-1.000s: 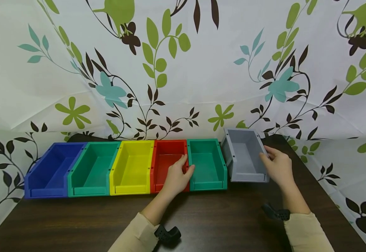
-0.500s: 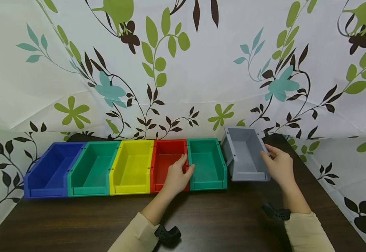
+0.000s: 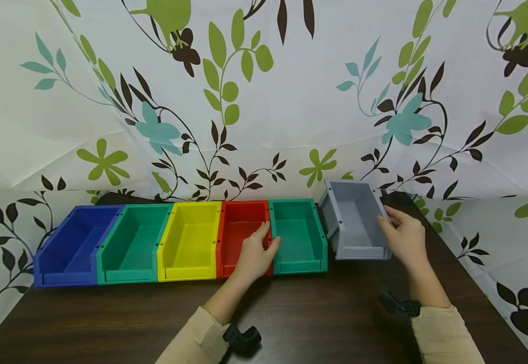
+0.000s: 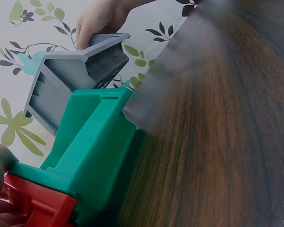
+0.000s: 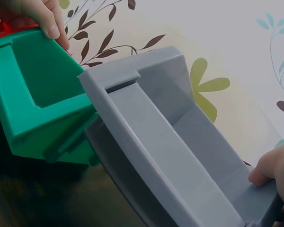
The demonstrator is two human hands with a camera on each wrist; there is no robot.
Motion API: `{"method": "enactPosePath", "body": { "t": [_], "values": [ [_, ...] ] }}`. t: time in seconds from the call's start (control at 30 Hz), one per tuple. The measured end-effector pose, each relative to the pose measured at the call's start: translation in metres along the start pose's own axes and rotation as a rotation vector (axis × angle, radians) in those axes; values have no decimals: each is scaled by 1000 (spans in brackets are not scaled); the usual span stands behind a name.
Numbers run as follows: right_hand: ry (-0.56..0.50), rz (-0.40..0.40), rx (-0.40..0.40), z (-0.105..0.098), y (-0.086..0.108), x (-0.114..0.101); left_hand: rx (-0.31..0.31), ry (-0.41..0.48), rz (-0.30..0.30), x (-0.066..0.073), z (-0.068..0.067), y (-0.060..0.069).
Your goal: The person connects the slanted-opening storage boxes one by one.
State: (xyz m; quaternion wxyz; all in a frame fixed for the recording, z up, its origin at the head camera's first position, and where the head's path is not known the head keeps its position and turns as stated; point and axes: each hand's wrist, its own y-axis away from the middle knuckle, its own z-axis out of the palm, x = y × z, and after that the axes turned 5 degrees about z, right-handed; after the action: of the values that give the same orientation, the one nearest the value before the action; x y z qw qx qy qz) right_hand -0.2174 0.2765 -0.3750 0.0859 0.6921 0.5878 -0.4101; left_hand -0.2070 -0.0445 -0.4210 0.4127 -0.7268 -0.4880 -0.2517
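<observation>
Plastic storage bins stand side by side in a row. My left hand pinches the adjoining walls of the red bin and the right-hand green bin, its thumb on the green side and its fingers inside the red one. A grey bin is at the row's right end, raised off the table and tilted. My right hand grips its right wall, thumb inside, as the right wrist view also shows at the thumb. In the left wrist view the grey bin stands higher than the green one.
To the left, the row continues with a yellow bin, another green bin and a blue bin. They stand on a dark wooden table. A leaf-patterned cloth hangs behind the table.
The grey bin has moved slightly up and to the right with my right hand, tilting a little more. My left hand has stayed on the red and green bins.
</observation>
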Motion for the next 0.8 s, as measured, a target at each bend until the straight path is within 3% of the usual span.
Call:
{"method": "enactPosePath", "body": {
  "t": [0.57, 0.8],
  "values": [
    [29, -44, -35, 5, 2, 0, -5, 6, -12, 2, 0, 0],
    [68, -47, -127, 2, 4, -3, -2, 5, -11, 2, 0, 1]
  ]
}}
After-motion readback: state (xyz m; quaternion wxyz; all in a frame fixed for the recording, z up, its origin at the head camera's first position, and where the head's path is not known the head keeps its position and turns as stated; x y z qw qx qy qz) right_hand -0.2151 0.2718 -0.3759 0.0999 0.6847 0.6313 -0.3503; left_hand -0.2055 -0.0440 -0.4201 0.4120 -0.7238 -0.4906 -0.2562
